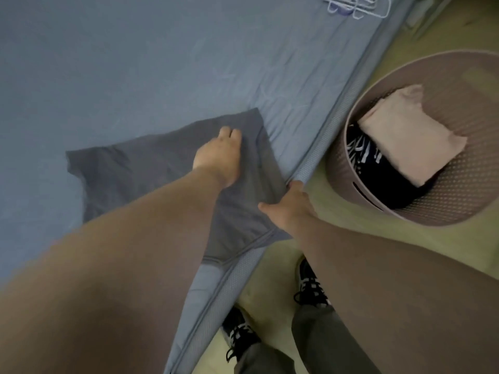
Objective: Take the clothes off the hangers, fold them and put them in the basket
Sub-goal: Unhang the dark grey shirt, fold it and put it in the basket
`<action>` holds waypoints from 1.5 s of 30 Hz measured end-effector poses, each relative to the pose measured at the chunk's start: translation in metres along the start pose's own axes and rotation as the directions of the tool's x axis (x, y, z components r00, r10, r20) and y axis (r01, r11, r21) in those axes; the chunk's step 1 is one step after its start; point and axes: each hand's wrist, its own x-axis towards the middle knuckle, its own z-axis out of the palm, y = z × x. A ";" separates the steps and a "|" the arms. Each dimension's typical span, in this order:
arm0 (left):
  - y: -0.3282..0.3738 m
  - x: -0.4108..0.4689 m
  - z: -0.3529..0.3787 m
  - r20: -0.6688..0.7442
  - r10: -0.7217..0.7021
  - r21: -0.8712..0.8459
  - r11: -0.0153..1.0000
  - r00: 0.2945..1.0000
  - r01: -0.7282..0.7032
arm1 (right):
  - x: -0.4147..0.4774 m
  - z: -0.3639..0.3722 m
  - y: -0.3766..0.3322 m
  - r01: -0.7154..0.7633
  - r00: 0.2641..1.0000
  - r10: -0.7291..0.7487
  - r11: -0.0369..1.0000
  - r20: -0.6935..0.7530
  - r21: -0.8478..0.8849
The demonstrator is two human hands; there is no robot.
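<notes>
Left hand (218, 155) presses grey garment (135, 171), right hand (289, 207) touches its edge

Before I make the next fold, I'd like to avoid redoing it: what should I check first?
1. Grey garment off its hanger, lying on the bed: ok.
2. Left hand presses it flat: ok.
3. Right hand has hold of its near edge: cannot tell, blurred.
4. Fold finished: not ok, it lies spread wide.
5. Basket beside the bed, room above the pink cloth: ok.
6. Hangers apart from the garment, at the bed's far end: ok.
</notes>
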 end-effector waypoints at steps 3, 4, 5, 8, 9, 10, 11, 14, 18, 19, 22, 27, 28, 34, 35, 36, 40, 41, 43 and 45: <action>0.017 0.039 -0.004 -0.014 -0.038 -0.043 0.998 0.999 0.038 | 0.012 0.000 0.008 -0.027 0.989 0.019 0.998 0.147 0.051; 0.019 0.049 -0.005 -0.020 -0.039 -0.059 0.998 0.999 0.038 | 0.014 0.003 0.013 -0.025 0.980 0.012 0.998 0.199 0.063; 0.023 0.059 -0.004 -0.015 -0.029 -0.065 0.997 0.999 0.027 | 0.013 0.006 0.018 -0.032 0.971 0.009 0.995 0.238 0.092; 0.026 0.085 0.000 0.000 -0.013 -0.044 0.999 1.000 0.013 | 0.011 0.010 0.023 -0.059 0.956 0.011 0.986 0.294 0.156; 0.028 0.092 0.002 0.012 -0.020 -0.049 0.999 1.000 0.021 | 0.013 0.012 0.025 -0.063 0.953 0.014 0.986 0.302 0.152; 0.033 0.099 0.004 0.025 -0.030 -0.072 0.997 0.999 0.031 | 0.017 0.012 0.026 -0.056 0.954 0.010 0.988 0.299 0.145; 0.043 0.108 0.003 0.043 -0.054 -0.087 0.995 0.998 0.058 | 0.020 0.008 0.026 -0.051 0.955 0.008 0.989 0.296 0.139; 0.048 0.118 0.004 0.098 -0.192 -0.051 0.979 0.977 0.197 | 0.019 -0.004 0.020 -0.021 0.936 -0.018 0.994 0.352 0.107; 0.045 0.118 -0.003 0.098 -0.170 -0.008 0.985 0.981 0.171 | 0.009 -0.021 0.012 0.086 0.933 -0.090 0.996 0.348 0.026; 0.047 0.122 -0.009 0.087 -0.172 -0.014 0.985 0.981 0.174 | 0.007 -0.028 0.010 0.102 0.940 -0.101 0.995 0.327 0.014; 0.054 0.136 -0.030 0.050 -0.235 -0.117 0.964 0.971 0.239 | 0.015 -0.054 0.006 0.132 0.961 -0.131 0.991 0.242 0.010; 0.103 0.169 -0.076 0.043 -0.192 -0.447 0.874 0.981 0.190 | 0.033 -0.127 0.014 0.115 0.989 -0.122 0.990 -0.088 -0.077; 0.118 0.174 -0.083 0.073 -0.166 -0.520 0.835 0.983 0.180 | 0.034 -0.141 0.016 0.097 0.984 -0.107 0.992 -0.146 -0.076; 0.123 0.214 -0.060 0.170 -0.117 -0.600 0.775 0.979 0.197 | 0.012 -0.150 0.023 0.082 0.975 -0.114 0.982 -0.188 -0.167; 0.103 0.243 -0.039 0.178 -0.146 -0.618 0.753 0.973 0.226 | 0.003 -0.146 0.018 0.115 0.975 -0.145 0.978 -0.169 -0.174; 0.088 0.255 -0.031 0.187 -0.194 -0.632 0.727 0.963 0.269 | -0.006 -0.140 0.011 0.161 0.972 -0.188 0.970 -0.141 -0.184; 0.064 0.190 -0.079 0.244 -0.300 -0.678 0.627 0.922 0.383 | -0.039 -0.106 -0.035 0.354 0.931 -0.366 0.903 -0.002 -0.244; 0.057 0.180 -0.085 0.277 -0.307 -0.687 0.600 0.910 0.411 | -0.044 -0.094 -0.047 0.385 0.922 -0.385 0.891 0.049 -0.242; 0.024 0.164 -0.087 0.359 -0.327 -0.673 0.558 0.874 0.485 | -0.053 -0.070 -0.074 0.434 0.899 -0.398 0.862 0.182 -0.262; -0.014 0.154 -0.087 0.411 -0.353 -0.713 0.450 0.841 0.537 | -0.062 -0.045 -0.100 0.493 0.860 -0.419 0.828 0.290 -0.267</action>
